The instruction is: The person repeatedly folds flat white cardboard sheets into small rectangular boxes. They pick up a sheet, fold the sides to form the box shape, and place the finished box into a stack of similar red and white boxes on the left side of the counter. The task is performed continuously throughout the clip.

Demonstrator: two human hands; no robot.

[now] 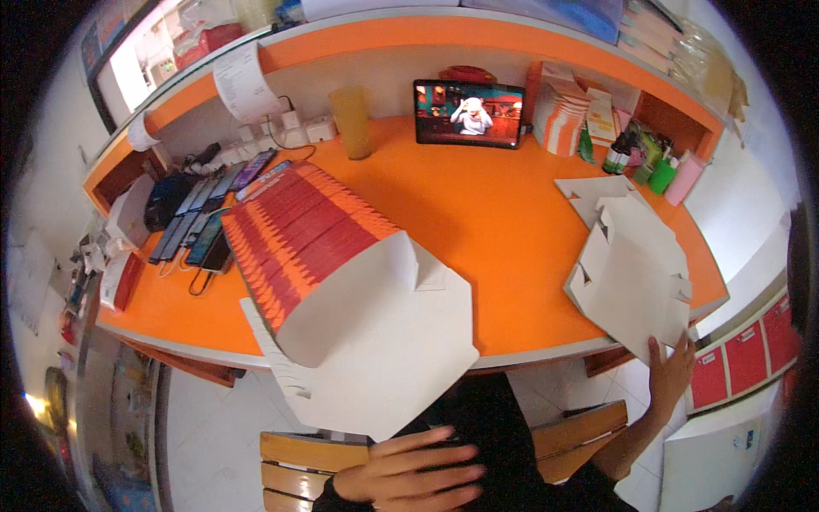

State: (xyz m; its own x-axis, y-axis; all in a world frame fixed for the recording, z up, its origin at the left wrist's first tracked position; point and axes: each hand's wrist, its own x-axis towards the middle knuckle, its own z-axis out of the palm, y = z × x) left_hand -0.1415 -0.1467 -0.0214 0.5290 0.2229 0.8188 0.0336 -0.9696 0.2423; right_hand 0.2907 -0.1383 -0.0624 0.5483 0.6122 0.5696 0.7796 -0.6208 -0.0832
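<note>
Left hand [409,474]: flat, fingers together and extended, palm down, low at the near edge; grip holds nothing, sits just below the overhanging near corner of the stack of flat carton blanks [341,282]. The stack is fanned, orange-and-red printed faces showing at the far left, plain white undersides at the near right.

Right hand [670,375]: fingers spread, pressed against the near edge of a white die-cut blank [631,273] that leans over the worktop's [478,213] right near edge.

Risk, as judged: the stack juts past the worktop's edge with no hand holding it; a nudge could slide the fan onto the floor. The right blank is held only by fingertip pressure and could slip.

Surface: orange worktop, curved, white-edged. Far side: a tablet [468,113] playing video, a yellow tumbler [351,121], small printed cartons [563,124]. Left: row of phones [205,218] on cables. Raised orange shelf behind; wooden chair [299,474] below.
</note>
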